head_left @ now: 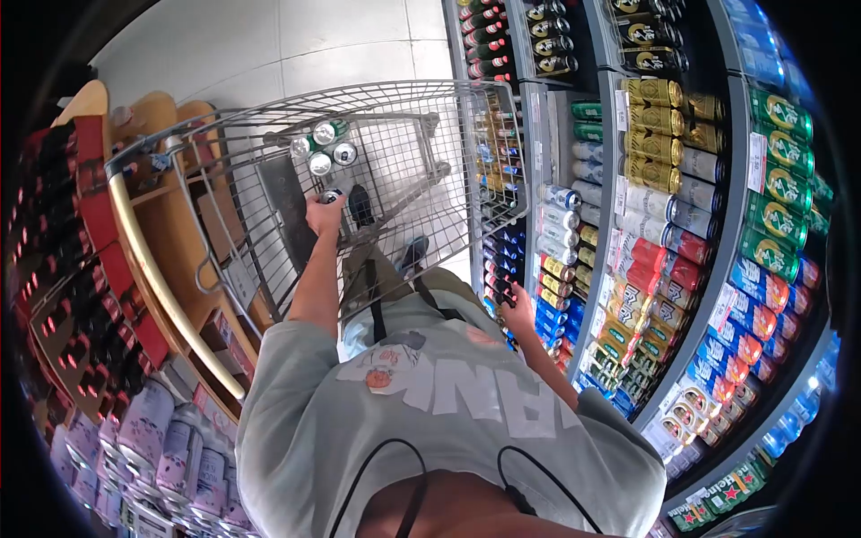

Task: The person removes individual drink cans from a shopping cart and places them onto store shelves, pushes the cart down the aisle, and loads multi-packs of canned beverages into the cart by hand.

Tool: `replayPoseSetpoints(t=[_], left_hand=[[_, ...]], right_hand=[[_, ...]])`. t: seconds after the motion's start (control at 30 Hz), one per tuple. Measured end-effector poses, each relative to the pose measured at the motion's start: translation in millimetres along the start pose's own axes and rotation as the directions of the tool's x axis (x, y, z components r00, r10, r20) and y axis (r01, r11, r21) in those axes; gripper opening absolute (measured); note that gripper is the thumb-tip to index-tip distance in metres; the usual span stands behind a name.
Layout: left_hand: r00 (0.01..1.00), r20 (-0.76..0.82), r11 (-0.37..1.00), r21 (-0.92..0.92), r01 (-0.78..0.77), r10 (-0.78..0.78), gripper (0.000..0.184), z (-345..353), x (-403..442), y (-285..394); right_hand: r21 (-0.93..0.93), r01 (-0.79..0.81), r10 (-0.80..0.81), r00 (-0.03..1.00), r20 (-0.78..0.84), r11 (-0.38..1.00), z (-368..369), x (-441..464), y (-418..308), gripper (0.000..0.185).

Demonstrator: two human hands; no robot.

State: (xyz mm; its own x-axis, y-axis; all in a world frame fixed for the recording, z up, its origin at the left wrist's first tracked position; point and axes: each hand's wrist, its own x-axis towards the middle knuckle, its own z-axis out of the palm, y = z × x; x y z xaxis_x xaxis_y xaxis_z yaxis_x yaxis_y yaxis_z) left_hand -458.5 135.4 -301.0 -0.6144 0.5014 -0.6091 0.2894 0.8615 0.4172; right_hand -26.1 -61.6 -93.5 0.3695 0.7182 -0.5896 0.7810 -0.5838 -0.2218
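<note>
My left hand (324, 215) is inside the shopping cart (404, 103), its fingers round a dark-topped can (332, 196). Just beyond it, several green and silver cans (324, 134) stand close together in the cart. My right hand (517, 309) is low beside the shelves at the right, closed on a small black object (502, 289) that I cannot make out. Bottles and cans on the lower shelf are near that hand.
Shelves of gold cans (653, 130), green cans (776, 220) and blue cans (731, 345) line the right side. A wooden display (184, 238) and dark bottles (72, 260) stand at the left. Pale purple cans (175, 453) are stacked lower left. Tiled floor (341, 40) shows ahead.
</note>
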Motion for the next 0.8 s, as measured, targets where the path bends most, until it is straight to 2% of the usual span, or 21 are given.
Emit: replayPoseSetpoints(t=[0.03,0.13,0.17,0.23,0.37,0.43,0.47,0.53,0.63,0.67,0.7,0.73,0.77,0.8], left_hand=[[1.000,-0.010,1.000,0.009,-0.028,0.028,0.064,-8,-11,4],[0.994,0.093,0.998,0.014,0.058,-0.059,0.071,-33,-42,17],[0.996,0.077,0.998,-0.024,-0.049,0.051,0.071,-29,-44,1],[0.981,0.171,0.991,-0.116,-0.071,0.091,0.073,-46,-70,8],[0.898,0.330,0.918,-0.362,-0.163,0.290,0.069,-88,-145,26],[0.820,0.406,0.876,-0.429,-0.219,0.404,0.067,-118,-199,49],[0.775,0.398,0.842,-0.444,-0.305,0.491,0.067,-136,-233,64],[0.615,0.432,0.746,-0.476,-0.465,0.659,0.063,-154,-280,79],[0.385,0.581,0.697,-0.598,-0.396,0.717,0.057,-175,-353,100],[0.376,0.616,0.720,-0.617,-0.316,0.693,0.051,-176,-377,102],[0.376,0.669,0.761,-0.617,-0.201,0.642,0.048,-172,-392,100],[0.365,0.723,0.793,-0.603,-0.082,0.587,0.046,-166,-405,98],[0.351,0.760,0.822,-0.567,-0.055,0.548,0.042,-162,-420,97],[0.297,0.785,0.831,-0.554,-0.058,0.544,0.040,-161,-434,98]], right_hand=[[-0.027,0.080,-0.081,0.995,-0.050,0.996,2,2,1,0.049],[0.178,0.147,-0.134,0.988,-0.083,0.973,2,12,-3,0.041],[0.260,0.175,-0.155,0.983,-0.095,0.950,-2,12,-6,0.037],[0.390,0.141,-0.124,0.990,-0.067,0.910,5,26,3,0.037],[0.348,0.517,-0.435,0.853,-0.289,0.782,-35,-6,-36,0.032],[0.334,0.690,-0.582,0.723,-0.372,0.642,-53,-20,-46,0.031],[0.372,0.731,-0.626,0.682,-0.378,0.572,-63,-28,-49,0.033],[0.370,0.733,-0.647,0.678,-0.348,0.570,-93,-57,-59,0.039],[0.309,0.867,-0.745,0.495,-0.447,0.390,-123,-74,-56,0.046],[0.504,0.784,-0.737,0.573,-0.359,0.364,-131,-80,-49,0.057],[0.636,0.703,-0.764,0.588,-0.267,0.319,-136,-76,-39,0.063],[0.753,0.597,-0.790,0.588,-0.174,0.278,-143,-77,-31,0.069],[0.848,0.455,-0.808,0.587,-0.055,0.273,-153,-86,-19,0.076],[0.895,0.414,-0.844,0.529,-0.088,0.167,-151,-85,-4,0.078]])
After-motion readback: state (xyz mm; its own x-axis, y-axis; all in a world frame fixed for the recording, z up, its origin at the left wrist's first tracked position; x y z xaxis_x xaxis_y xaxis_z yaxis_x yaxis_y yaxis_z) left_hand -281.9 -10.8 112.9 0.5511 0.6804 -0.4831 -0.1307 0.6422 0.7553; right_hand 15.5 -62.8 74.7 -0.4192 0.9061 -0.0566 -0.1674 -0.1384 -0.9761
